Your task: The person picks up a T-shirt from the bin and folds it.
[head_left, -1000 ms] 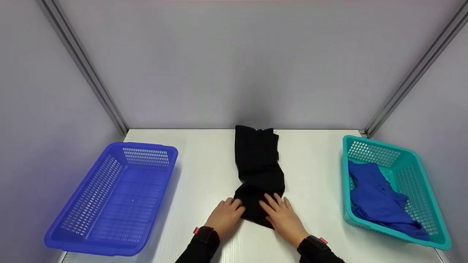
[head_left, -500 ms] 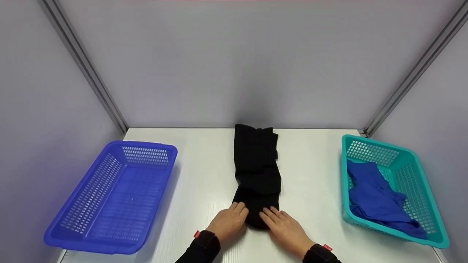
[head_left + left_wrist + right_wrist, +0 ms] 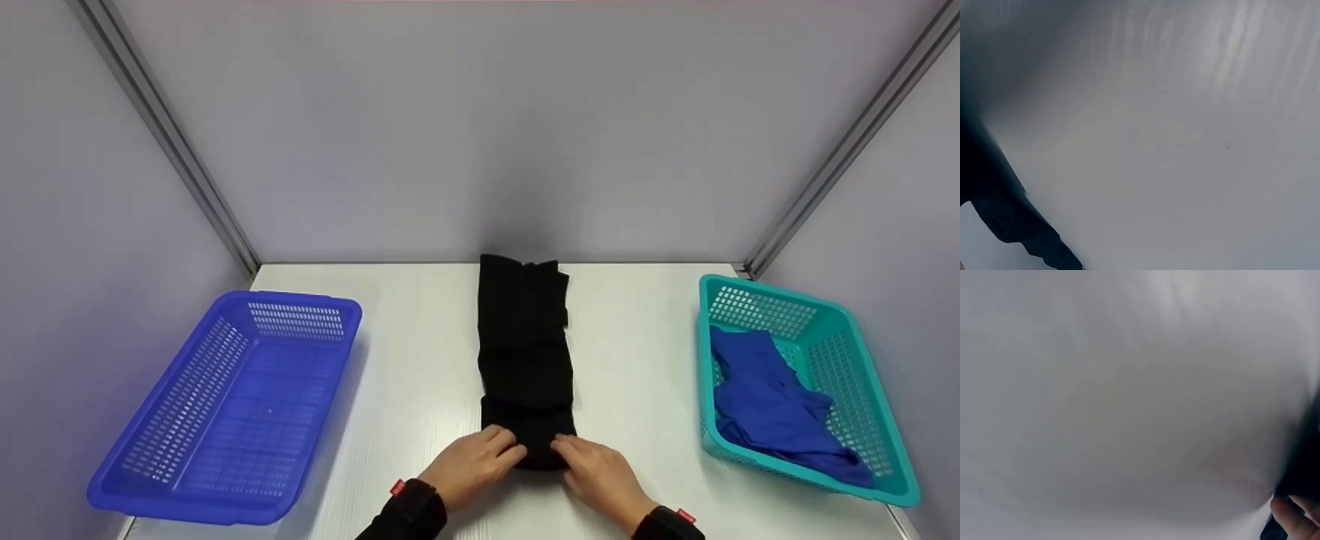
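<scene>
A black garment (image 3: 525, 367), folded into a long narrow strip, lies from the back edge of the table toward me, with crosswise creases and a doubled-over near end. My left hand (image 3: 469, 465) grips the left side of that near end, fingers on top of the cloth. On the right side, my right hand (image 3: 600, 472) pinches the same end with bent fingers. The right wrist view has fingertips (image 3: 1289, 517) against the dark cloth in its lower corner. Dark cloth (image 3: 1002, 197) with a wavy edge fills the left wrist view's lower left.
To the left stands a blue plastic basket (image 3: 225, 517) with perforated walls. A teal basket (image 3: 847, 315) at the right holds a blue garment (image 3: 780, 420). Both stand on the white table (image 3: 420, 337), which grey panels (image 3: 420, 135) enclose at the back and sides.
The garment's near part has gone from skewed and bunched to a straighter strip with a neater near end. My flat fingers have drawn in and bent around that end.
</scene>
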Demonstrator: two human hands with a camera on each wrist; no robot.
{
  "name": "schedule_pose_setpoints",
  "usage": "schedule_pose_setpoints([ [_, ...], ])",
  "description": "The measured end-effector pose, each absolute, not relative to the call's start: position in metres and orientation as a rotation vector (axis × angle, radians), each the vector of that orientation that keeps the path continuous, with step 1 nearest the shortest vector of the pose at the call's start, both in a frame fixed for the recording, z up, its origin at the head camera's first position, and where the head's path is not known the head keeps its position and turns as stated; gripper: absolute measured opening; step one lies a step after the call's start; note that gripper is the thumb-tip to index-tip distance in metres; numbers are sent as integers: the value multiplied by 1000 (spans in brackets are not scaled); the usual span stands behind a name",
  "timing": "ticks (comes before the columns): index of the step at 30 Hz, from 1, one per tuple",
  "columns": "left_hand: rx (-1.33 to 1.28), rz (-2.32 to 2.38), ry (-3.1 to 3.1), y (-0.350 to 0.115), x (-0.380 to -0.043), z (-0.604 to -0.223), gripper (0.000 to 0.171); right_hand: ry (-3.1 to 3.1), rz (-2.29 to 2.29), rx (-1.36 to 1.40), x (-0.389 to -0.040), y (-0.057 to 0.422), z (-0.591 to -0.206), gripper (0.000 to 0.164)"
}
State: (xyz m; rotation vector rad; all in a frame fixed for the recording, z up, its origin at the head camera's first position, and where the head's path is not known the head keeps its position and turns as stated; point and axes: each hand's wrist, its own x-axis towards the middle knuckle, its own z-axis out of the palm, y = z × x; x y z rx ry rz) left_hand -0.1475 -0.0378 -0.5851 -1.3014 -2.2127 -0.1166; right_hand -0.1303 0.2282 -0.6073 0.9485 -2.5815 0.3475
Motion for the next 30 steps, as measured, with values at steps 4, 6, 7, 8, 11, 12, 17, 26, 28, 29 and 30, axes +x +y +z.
schedule_pose_setpoints([
  [4,-1204,-268,-2273,-42,-150,-582,20,-2626,640,895,-135,237,-595,37],
  [6,-1143,-442,-2353,-44,-150,-577,21,-2656,850,842,-138,241,-586,32],
  [7,-1108,-555,-2399,-44,-150,-574,22,-2670,964,811,-140,243,-581,28],
  [8,-1074,-687,-2447,-45,-150,-571,22,-2681,1074,778,-141,245,-575,24],
  [11,-961,-1090,-2516,-46,-150,-561,19,-2716,1298,731,-147,251,-558,14],
  [12,-932,-1211,-2522,-46,-150,-557,19,-2731,1341,733,-148,253,-553,15],
  [17,-878,-1583,-2515,-48,-152,-543,16,-2757,1501,798,-151,259,-532,19],
  [26,-851,-1936,-2609,-56,-152,-521,10,-2732,1882,978,-152,259,-516,15],
  [28,-843,-2007,-2660,-58,-152,-519,10,-2768,2015,954,-152,258,-513,17],
  [29,-829,-2036,-2691,-58,-152,-519,10,-2801,2056,921,-153,257,-511,18],
  [30,-809,-2049,-2718,-59,-152,-520,11,-2835,2072,879,-154,256,-510,19],
])
